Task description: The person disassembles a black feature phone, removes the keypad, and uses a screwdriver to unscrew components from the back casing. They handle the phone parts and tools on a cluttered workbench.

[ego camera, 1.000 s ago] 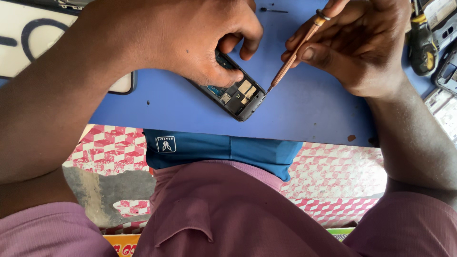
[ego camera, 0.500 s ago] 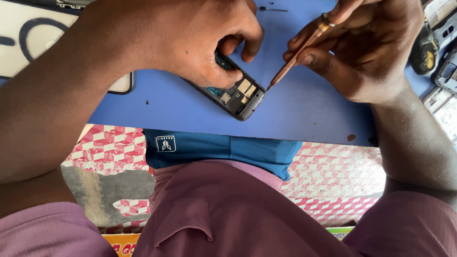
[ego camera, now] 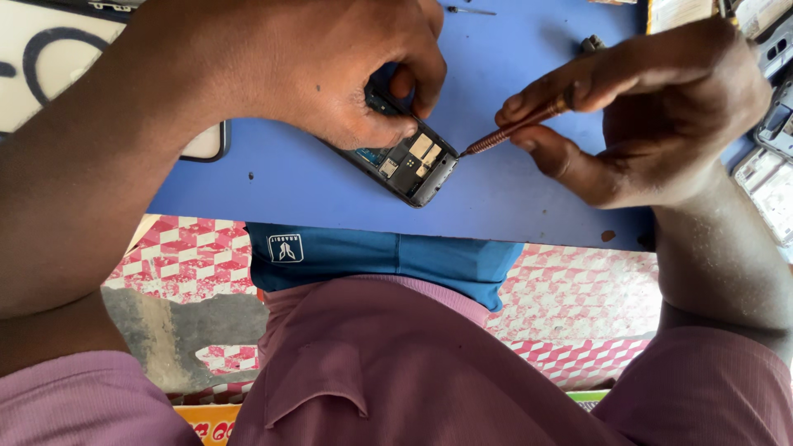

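At the centre of the frame, on the blue counter, the left hand pins an already opened phone while the right hand pinches a screwdriver at its edge, board not yet out.

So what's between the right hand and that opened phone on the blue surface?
In the head view, only a thin copper-coloured screwdriver: the right hand pinches it, and its tip meets the edge of the opened phone, which the left hand steadies.

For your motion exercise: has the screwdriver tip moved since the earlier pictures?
No. The screwdriver tip stays at the opened phone edge, held by the right hand.
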